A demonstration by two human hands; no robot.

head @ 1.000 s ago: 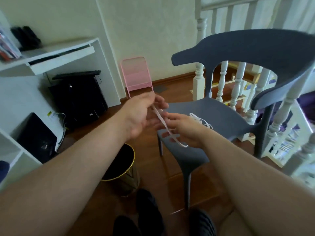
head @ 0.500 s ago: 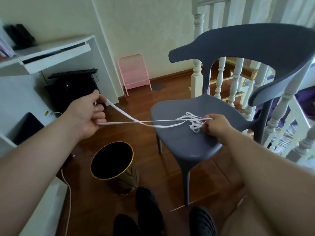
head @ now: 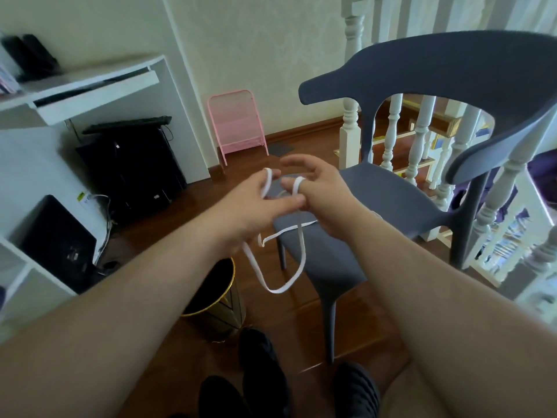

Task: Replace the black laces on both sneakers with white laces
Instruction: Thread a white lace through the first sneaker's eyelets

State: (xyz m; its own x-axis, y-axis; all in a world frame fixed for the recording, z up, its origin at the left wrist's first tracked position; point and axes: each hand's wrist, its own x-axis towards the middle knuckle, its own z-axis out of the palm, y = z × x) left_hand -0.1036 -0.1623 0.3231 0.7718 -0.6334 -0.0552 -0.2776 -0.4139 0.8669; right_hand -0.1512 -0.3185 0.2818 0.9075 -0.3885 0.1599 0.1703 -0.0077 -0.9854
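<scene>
Both hands point(head: 319, 194) hold flat white lace point(head: 280, 285) looped.

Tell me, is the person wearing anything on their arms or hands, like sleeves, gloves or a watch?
No. Both forearms are bare all the way to the picture's edge, with no sleeves showing. The left hand and right hand have no gloves, and no watch, bracelet or ring shows in this view. The fingers are bare too.

Soft, even daylight fills the room, brightest through the balusters point(head: 422, 137) right of the hands. Shadows are faint. The wide lens bends the edges; fingertips and near forearms look slightly motion-blurred and soft.
</scene>
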